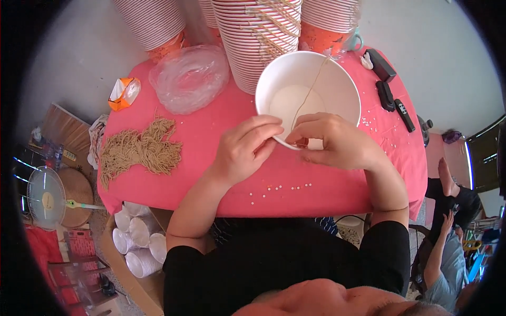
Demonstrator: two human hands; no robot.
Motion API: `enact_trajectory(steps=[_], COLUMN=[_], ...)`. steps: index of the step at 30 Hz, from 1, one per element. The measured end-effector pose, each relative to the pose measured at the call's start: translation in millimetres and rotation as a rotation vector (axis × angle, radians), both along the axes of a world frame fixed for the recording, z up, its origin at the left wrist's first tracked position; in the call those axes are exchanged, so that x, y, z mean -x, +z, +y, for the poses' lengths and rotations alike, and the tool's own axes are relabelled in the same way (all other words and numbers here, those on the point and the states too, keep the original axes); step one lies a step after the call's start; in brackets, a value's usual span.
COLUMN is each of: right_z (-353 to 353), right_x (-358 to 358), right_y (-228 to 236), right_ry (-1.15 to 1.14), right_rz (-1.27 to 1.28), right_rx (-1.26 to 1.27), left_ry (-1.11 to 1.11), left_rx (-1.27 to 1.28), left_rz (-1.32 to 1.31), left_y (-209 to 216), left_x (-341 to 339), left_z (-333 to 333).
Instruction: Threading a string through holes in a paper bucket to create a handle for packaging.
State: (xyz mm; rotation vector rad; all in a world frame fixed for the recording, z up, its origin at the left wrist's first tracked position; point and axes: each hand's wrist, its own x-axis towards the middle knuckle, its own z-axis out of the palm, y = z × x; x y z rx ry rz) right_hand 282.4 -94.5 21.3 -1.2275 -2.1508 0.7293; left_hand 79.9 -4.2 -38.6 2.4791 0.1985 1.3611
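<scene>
A large white paper bucket [279,79] tilts with its open mouth toward me over the pink-covered table. My left hand [245,147] is closed on the near left part of its rim, fingers over the edge. A thin tan cord [312,88] runs from the far rim across the bucket's mouth to the near rim. There my right hand [340,141] is closed, its fingertips pinching the cord's near end; the exact grip is partly hidden by the fingers. Small white discs [292,188] lie scattered on the cloth in front of my hands.
Behind the bucket rises a tall bucket stack [240,58], with cords along its side. A bundle of tan cords [139,150] and a clear plastic bag [190,79] lie left. Black devices [385,95] lie right. A box of white cups [142,231] stands lower left; another person [443,263] sits right.
</scene>
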Motion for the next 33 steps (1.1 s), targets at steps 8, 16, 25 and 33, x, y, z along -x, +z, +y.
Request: enact_trajectory(steps=[8,16,25,33], right_z=[3.7,6.8,5.6,4.8], right_x=[-1.2,5.8,9.8,6.9], right_y=[-3.7,-4.1,-1.3,-4.6], right_ry=[-0.129,-0.178,-0.250,-0.256], right_rz=[0.002,0.063,-0.060,-0.101], right_rx=[-0.127,-0.079,-0.195,-0.226], left_ry=[0.070,0.037,0.052,-0.412], left_rx=[0.064,0.225,0.338,1.102], left_rz=[-0.109,-0.074,-0.198,-0.585], left_y=[-1.4,-12.2,-10.5,-1.8], left_x=[3.4,-8.6,-2.9,21.8], left_z=[3.4,-5.4,4.0,29.4])
